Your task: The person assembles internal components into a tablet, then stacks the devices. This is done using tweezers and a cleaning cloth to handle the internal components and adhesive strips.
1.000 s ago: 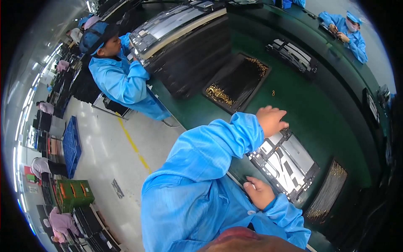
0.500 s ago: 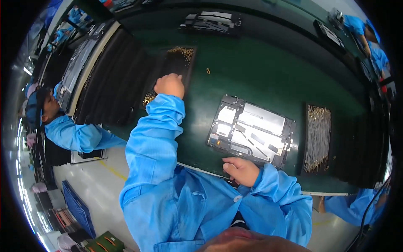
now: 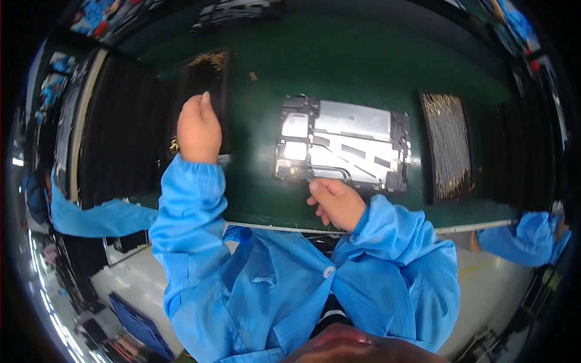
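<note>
My left hand (image 3: pixel 200 130) is over a black tray (image 3: pixel 223 85) that holds small gold-tipped pieces at its far and near ends. Its thumb and fingers come together, and whatever lies between them cannot be made out. In front of me lies a flat, tablet-sized electronic assembly (image 3: pixel 354 118), with silver panels in a black frame. Close to its near left corner is my right hand (image 3: pixel 336 204), thumb and forefinger pinched at the edge, other fingers curled. Any small thing in that pinch is hidden from view.
Right of the assembly, a black tray (image 3: pixel 448 145) carries a row of grey cables with gold ends. Dark stacked trays (image 3: pixel 118 133) stand at the left. A small gold piece (image 3: pixel 253 76) lies on the green tabletop. Co-workers' blue sleeves (image 3: pixel 100 219) show at both sides.
The whole view has turned, so the bench things sit farther left and higher. My right hand has come up to the assembly's near edge. My left hand stays over its tray, fingertips now showing.
</note>
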The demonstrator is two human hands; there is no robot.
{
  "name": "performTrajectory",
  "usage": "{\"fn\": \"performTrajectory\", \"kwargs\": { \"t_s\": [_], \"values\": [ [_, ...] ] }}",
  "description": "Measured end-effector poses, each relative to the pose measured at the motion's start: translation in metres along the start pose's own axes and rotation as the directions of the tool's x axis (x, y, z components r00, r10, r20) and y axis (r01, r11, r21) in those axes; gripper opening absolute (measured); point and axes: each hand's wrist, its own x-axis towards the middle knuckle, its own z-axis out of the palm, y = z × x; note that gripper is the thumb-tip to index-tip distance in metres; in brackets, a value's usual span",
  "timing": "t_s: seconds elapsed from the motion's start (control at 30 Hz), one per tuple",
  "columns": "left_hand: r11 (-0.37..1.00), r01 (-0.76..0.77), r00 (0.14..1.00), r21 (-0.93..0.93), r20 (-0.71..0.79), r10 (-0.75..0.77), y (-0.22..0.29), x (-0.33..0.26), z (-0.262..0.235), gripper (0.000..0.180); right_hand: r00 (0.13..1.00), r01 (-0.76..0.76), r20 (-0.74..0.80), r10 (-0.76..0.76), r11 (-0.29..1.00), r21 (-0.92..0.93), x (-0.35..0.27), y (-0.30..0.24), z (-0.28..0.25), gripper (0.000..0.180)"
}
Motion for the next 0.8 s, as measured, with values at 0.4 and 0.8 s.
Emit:
{"fn": "performTrajectory", "kwargs": {
  "t_s": [0.4, 0.8],
  "values": [
    [0.922, -0.196, 0.9, -0.333, 0.312, 0.304, 0.041, -0.08, -0.05, 0.011, 0.98, 0.197, -0.002, -0.199, 0.973, -0.123, -0.027, -0.082, -0.037, 0.049],
    [0.784, -0.418, 0.689, -0.458, 0.403, 0.602, 0.059, -0.129, -0.015, 0.024, 0.967, -0.212, 0.186, 0.172, 0.952, 0.223, -0.024, -0.004, -0.017, 0.042]
  ]
}}
